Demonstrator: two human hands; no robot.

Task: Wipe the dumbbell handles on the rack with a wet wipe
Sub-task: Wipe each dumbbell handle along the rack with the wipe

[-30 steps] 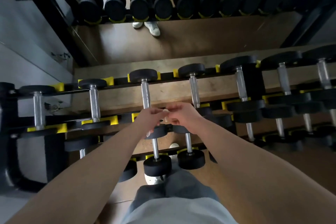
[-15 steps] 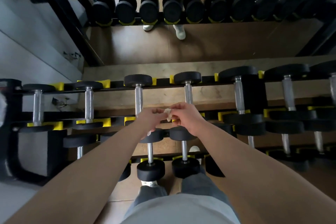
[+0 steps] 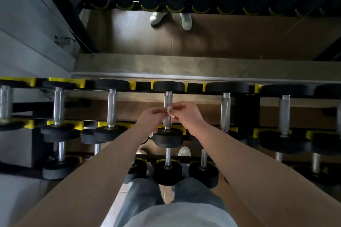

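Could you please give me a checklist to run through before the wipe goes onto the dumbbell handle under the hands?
1. Small white wet wipe gripped: ok, pinched between left hand and right hand.
2. Wipe opened out for wrapping: not ok, it is bunched.
3. Knurled chrome dumbbell handle free: ok, bare on either side of the hands.
4. Dumbbell seated in yellow rack cradles: ok.
5. Wipe damp enough: cannot tell.
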